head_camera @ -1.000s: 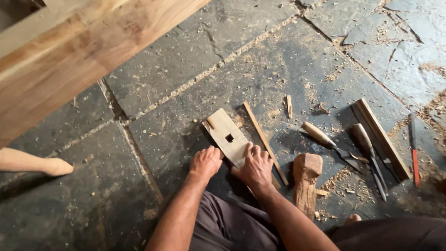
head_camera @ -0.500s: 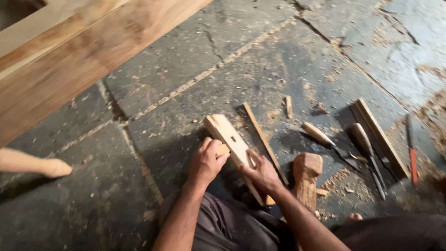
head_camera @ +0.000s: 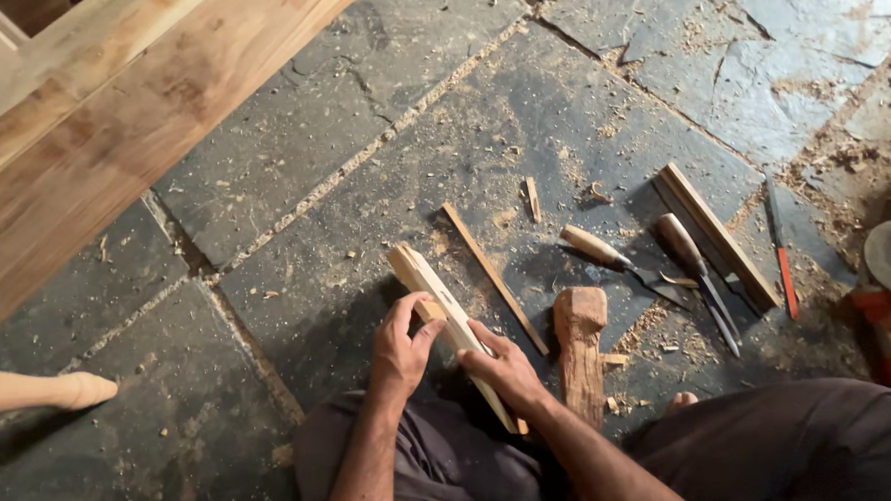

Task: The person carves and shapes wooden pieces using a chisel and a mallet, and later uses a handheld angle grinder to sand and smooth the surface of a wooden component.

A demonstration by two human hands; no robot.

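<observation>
Left hand [head_camera: 402, 345]: fingers curled round the near-left side of a pale wood block [head_camera: 449, 320], thumb on top, pinching it. Right hand [head_camera: 506, 363]: fingers closed over the block's near end. Block: turned on its narrow edge, long axis running from far-left down to near-right, directly between both hands, above the lap. Thin wood strip [head_camera: 494, 276]: just right, roughly parallel. Wooden mallet [head_camera: 580, 350]: right of the right hand, on the floor. Two wood-handled chisels [head_camera: 656, 261] and a flat batten [head_camera: 717, 234]: further right. Stone slab floor [head_camera: 291, 157]: dark, strewn with sawdust and chips. Large timber frame [head_camera: 110, 125]: far left.
</observation>
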